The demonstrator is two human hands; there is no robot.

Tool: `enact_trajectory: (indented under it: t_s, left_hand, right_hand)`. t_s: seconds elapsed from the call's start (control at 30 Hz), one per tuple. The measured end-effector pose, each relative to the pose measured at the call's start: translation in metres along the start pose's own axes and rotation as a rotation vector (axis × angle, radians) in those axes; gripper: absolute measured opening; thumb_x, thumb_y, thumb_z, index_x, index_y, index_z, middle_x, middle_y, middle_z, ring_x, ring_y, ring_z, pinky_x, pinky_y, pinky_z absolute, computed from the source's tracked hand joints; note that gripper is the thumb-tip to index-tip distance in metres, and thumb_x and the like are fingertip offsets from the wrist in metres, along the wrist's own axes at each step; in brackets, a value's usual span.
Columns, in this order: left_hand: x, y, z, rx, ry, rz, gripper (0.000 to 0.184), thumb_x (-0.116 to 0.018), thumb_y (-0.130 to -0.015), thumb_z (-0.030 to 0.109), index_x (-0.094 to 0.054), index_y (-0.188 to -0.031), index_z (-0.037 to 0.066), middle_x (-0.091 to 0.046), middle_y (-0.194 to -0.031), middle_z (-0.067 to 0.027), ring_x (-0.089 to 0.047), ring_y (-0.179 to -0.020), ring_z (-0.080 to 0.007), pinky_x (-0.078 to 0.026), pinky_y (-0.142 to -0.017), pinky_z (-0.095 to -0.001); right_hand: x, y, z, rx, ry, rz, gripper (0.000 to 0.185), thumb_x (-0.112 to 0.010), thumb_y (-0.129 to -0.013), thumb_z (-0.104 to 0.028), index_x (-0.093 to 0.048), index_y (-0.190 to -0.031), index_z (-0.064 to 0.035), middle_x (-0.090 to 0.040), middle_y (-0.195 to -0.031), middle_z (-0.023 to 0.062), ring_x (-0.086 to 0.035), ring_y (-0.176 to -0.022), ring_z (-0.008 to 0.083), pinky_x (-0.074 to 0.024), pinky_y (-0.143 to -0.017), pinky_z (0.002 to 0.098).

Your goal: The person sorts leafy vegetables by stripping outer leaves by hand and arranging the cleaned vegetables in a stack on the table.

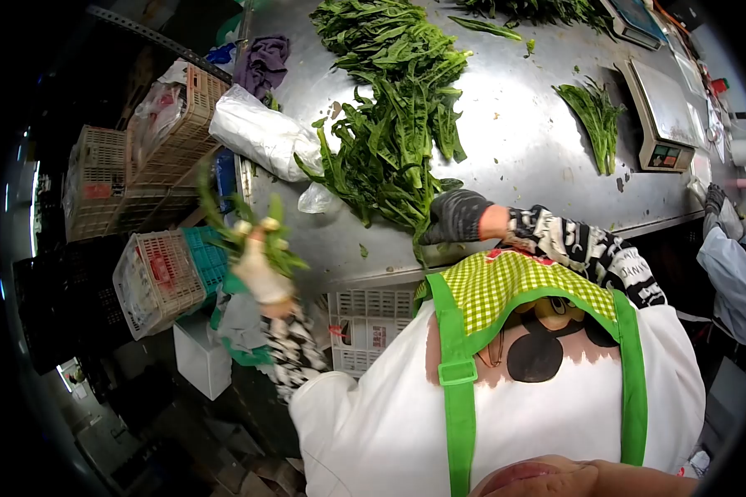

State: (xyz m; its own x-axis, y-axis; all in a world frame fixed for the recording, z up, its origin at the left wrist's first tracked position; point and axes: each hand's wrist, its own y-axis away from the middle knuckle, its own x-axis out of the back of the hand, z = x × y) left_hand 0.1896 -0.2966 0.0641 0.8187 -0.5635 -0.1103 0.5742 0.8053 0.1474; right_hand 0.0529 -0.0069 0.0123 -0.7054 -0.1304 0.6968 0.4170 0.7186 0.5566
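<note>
My left hand (261, 269), in a whitish glove, is raised left of the metal table. Its fingers are closed on a small bunch of leafy greens (283, 258), slightly smeared by motion. At the table's near edge, my right hand (460, 217) wears a dark grey glove. It curls around the stalks at the near end of a long pile of leafy greens (398, 132), its fingertips partly hidden. One strand hangs down beside it toward the edge. Left of the pile lies a white plastic bag (265, 132), with a small clear plastic piece (318, 200) nearby.
A separate bunch of greens (595, 124) lies beside a weighing scale (659, 116) at the right. Stacked crates (99, 178) and a pale crate (162, 282) stand left of the table (506, 99). Another white crate (373, 323) sits under its edge. A person's sleeve (729, 257) shows far right.
</note>
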Motion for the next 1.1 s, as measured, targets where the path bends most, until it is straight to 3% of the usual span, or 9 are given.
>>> enact_trajectory:
  t_s: [0.13,0.27,0.37,0.5,0.63,0.67,0.77,0.97,1.1]
  left_hand:
    - [0.030,-0.099,0.029,-0.172,-0.176,-0.142,0.058,-0.073,-0.082,0.023,-0.045,-0.126,-0.002,-0.060,-0.113,-0.0123,-0.062,-0.090,-0.0187,-0.052,-0.071,-0.0297]
    - [0.021,-0.115,0.010,-0.538,-0.926,0.104,0.091,-0.076,-0.074,0.046,-0.031,-0.139,-0.001,-0.028,-0.145,-0.0195,-0.028,-0.134,-0.0265,-0.020,-0.113,-0.0409]
    - [-0.020,-0.044,-0.016,-0.564,-0.718,-0.183,0.044,-0.070,-0.084,0.029,-0.055,-0.112,-0.002,-0.060,-0.111,-0.0172,-0.058,-0.106,-0.0212,-0.049,-0.087,-0.0341]
    - [-0.065,0.043,-0.059,0.322,-0.377,-0.509,0.025,-0.071,-0.084,0.025,-0.062,-0.077,0.003,-0.064,-0.065,-0.0062,-0.059,-0.050,-0.0106,-0.044,-0.046,-0.0171]
    - [-0.096,0.073,-0.121,0.420,-0.904,-0.480,0.042,-0.079,-0.073,0.039,-0.061,-0.072,0.001,-0.061,-0.052,-0.0061,-0.058,-0.045,-0.0124,-0.043,-0.044,-0.0233]
    - [-0.105,0.081,-0.116,0.164,-1.115,-0.432,0.048,-0.079,-0.071,0.043,-0.057,-0.067,0.000,-0.058,-0.047,-0.0058,-0.056,-0.043,-0.0122,-0.042,-0.044,-0.0266]
    - [-0.107,0.088,-0.140,0.339,-0.431,-0.430,0.040,-0.073,-0.081,0.032,-0.050,-0.068,0.002,-0.060,-0.055,-0.0097,-0.059,-0.046,-0.0152,-0.045,-0.044,-0.0239]
    - [-0.155,0.111,-0.076,0.328,0.057,-0.667,0.027,-0.068,-0.083,0.020,-0.058,-0.084,-0.005,-0.066,-0.079,-0.0156,-0.067,-0.066,-0.0215,-0.050,-0.052,-0.0296]
    - [-0.187,0.120,-0.076,0.284,0.037,-0.705,0.030,-0.070,-0.082,0.026,-0.063,-0.086,-0.003,-0.065,-0.078,-0.0104,-0.061,-0.061,-0.0162,-0.050,-0.056,-0.0312]
  right_hand:
    - [-0.021,-0.020,-0.009,-0.049,0.043,-0.051,0.046,-0.061,-0.080,-0.049,-0.069,-0.076,-0.0033,-0.065,-0.071,0.0165,-0.064,-0.069,0.0339,-0.0509,-0.063,0.0433]
    - [-0.031,-0.015,0.003,0.093,0.096,0.218,0.035,-0.055,-0.085,-0.039,-0.067,-0.080,-0.0063,-0.063,-0.068,0.0159,-0.063,-0.065,0.0332,-0.0497,-0.060,0.0441]
    - [-0.024,-0.001,0.026,0.168,-0.106,0.551,0.033,-0.052,-0.088,-0.036,-0.066,-0.084,-0.0060,-0.062,-0.067,0.0161,-0.062,-0.063,0.0328,-0.0492,-0.059,0.0437]
    - [0.001,0.022,0.058,-0.034,-0.958,0.273,0.036,-0.054,-0.092,-0.032,-0.063,-0.088,0.0019,-0.064,-0.069,0.0128,-0.061,-0.055,0.0183,-0.0503,-0.053,0.0324]
    - [0.014,0.042,0.085,-0.176,-1.052,0.216,0.037,-0.057,-0.091,-0.033,-0.064,-0.088,0.0036,-0.063,-0.066,0.0108,-0.060,-0.052,0.0146,-0.0524,-0.054,0.0289]
    - [0.014,0.040,0.094,-0.223,-0.905,0.157,0.039,-0.058,-0.090,-0.035,-0.065,-0.088,0.0036,-0.064,-0.067,0.0115,-0.061,-0.053,0.0154,-0.0526,-0.055,0.0304]
    - [0.010,0.047,0.106,-0.151,-0.290,0.242,0.044,-0.061,-0.087,-0.041,-0.066,-0.085,0.0026,-0.065,-0.069,0.0104,-0.063,-0.057,0.0156,-0.0526,-0.057,0.0315]
    - [0.009,0.076,0.088,-0.032,-1.396,0.179,0.039,-0.064,-0.087,-0.039,-0.066,-0.091,0.0000,-0.066,-0.075,0.0091,-0.063,-0.059,0.0140,-0.0527,-0.058,0.0301]
    - [0.018,0.090,0.079,0.281,-0.996,0.530,0.035,-0.067,-0.085,-0.033,-0.064,-0.094,0.0010,-0.064,-0.076,0.0116,-0.063,-0.069,0.0165,-0.0499,-0.064,0.0333]
